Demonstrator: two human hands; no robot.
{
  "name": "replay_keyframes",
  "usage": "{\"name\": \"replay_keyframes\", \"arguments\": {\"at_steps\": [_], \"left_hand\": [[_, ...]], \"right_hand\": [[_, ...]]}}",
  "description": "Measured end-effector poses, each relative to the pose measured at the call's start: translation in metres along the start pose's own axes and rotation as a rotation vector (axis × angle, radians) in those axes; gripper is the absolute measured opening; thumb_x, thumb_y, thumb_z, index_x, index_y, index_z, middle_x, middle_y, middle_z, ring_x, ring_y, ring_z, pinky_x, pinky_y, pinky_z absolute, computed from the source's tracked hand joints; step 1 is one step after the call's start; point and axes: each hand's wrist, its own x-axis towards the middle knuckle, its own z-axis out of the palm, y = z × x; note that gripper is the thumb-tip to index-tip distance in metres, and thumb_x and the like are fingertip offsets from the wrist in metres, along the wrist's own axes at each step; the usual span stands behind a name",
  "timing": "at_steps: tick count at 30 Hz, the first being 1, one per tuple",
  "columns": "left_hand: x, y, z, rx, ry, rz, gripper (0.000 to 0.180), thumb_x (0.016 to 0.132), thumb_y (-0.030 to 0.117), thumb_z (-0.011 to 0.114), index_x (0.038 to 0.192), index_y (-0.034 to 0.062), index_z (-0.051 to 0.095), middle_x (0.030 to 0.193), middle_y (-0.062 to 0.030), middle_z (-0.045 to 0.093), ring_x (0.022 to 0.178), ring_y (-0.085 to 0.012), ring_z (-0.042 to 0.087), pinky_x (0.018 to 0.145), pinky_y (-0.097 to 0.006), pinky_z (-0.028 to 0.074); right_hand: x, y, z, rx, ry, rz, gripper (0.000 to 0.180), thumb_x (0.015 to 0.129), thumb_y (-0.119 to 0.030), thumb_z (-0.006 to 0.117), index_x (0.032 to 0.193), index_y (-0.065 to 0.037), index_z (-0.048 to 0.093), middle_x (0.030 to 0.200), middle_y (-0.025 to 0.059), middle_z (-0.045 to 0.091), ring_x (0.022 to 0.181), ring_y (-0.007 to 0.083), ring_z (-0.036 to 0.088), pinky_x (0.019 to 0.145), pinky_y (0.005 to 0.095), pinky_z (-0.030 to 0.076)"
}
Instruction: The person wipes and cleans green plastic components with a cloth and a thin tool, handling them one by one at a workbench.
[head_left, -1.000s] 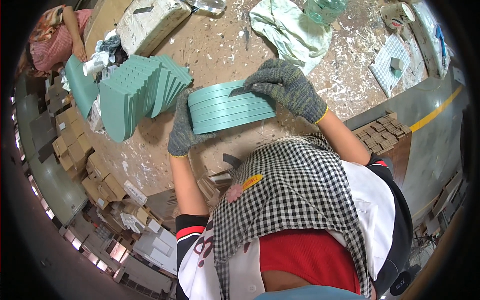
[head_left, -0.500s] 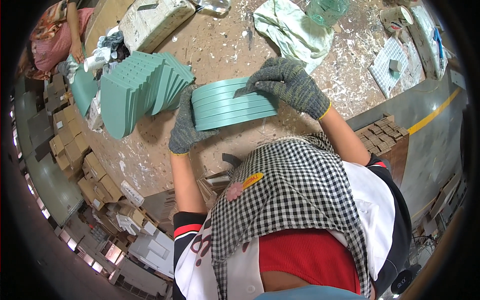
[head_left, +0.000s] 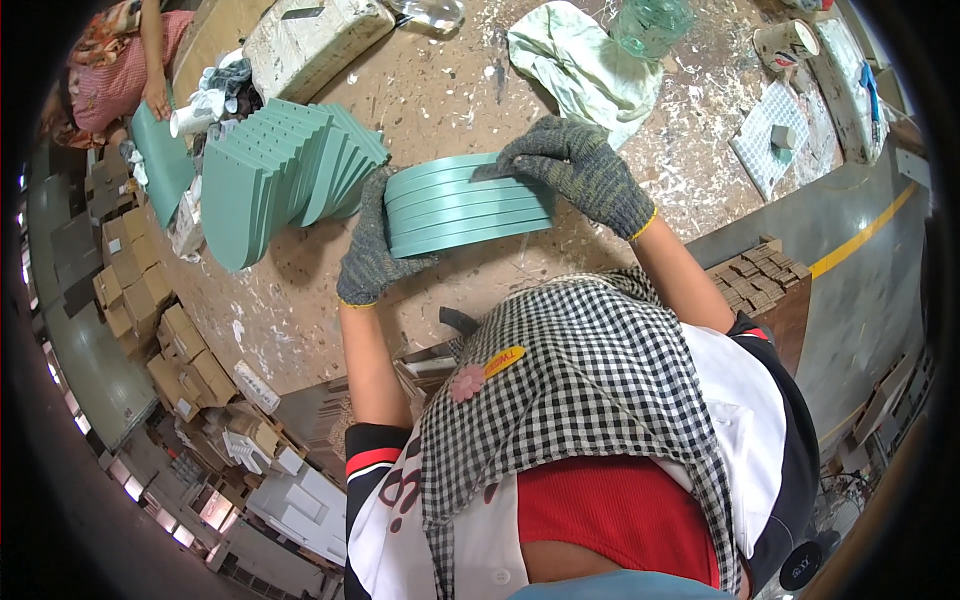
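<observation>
A stack of several pale green panels with curved edges stands on the worktable, edges toward me. My left hand, in a grey knitted glove, grips the stack's left end, thumb along the near side. My right hand, gloved alike, pinches a small dark grey flat strip, which looks like sandpaper. That strip lies against the upper edges of the stack, toward its right end. Left of my left hand, more green panels with rounded ends lean fanned out on the table.
Paint-spotted worktable; on it a pale cloth, a clear green container, a cup, a dotted sheet and a stained white block. At far left a co-worker's hand is by a green panel. Cardboard boxes stand beyond.
My right hand and the dark strip have shifted very slightly on the stack's edges. My left hand keeps its grip. The co-worker's hand and panel have moved a little.
</observation>
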Motion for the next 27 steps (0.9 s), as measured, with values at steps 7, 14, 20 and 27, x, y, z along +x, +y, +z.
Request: {"name": "replay_keyframes", "arguments": {"at_steps": [7,14,20,27], "left_hand": [[0.0,0.004,0.002,0.007,0.014,-0.032,0.134,0.056,0.059,0.094,0.158,0.0081,0.022,0.155,-0.0183,0.04,0.141,-0.0355,0.043,0.118,-0.047,0.034],[-0.002,0.005,0.001,0.008,0.014,-0.052,0.134,0.056,0.055,0.095,0.158,0.0081,0.022,0.155,-0.0169,0.04,0.141,-0.0331,0.042,0.118,-0.045,0.034],[-0.013,0.008,0.019,-0.1,0.076,0.023,0.123,0.061,0.036,0.097,0.155,0.0027,0.025,0.148,-0.0181,0.044,0.134,-0.0319,0.047,0.112,-0.043,0.042],[-0.064,0.044,0.08,-0.014,0.347,-0.075,0.109,0.064,0.027,0.094,0.149,0.003,0.03,0.14,-0.016,0.043,0.127,-0.0305,0.05,0.106,-0.043,0.045]], "right_hand": [[0.0,0.003,0.0,0.056,0.025,-0.019,0.023,0.09,-0.027,0.073,0.104,-0.009,0.079,0.095,0.0079,0.071,0.091,0.0226,0.065,0.085,0.0359,0.054],[-0.006,0.003,-0.003,-0.016,0.014,-0.048,0.022,0.091,-0.025,0.072,0.104,-0.008,0.079,0.094,0.009,0.071,0.091,0.0231,0.065,0.085,0.0365,0.053],[-0.029,0.0,0.007,-0.01,0.055,-0.018,0.022,0.094,-0.026,0.07,0.107,-0.011,0.078,0.102,0.0087,0.073,0.096,0.0239,0.066,0.091,0.0364,0.054],[-0.09,-0.026,0.038,0.182,0.053,0.368,0.03,0.104,-0.024,0.059,0.124,-0.002,0.06,0.1,0.0055,0.067,0.079,0.0087,0.064,0.069,0.0253,0.053]]}}
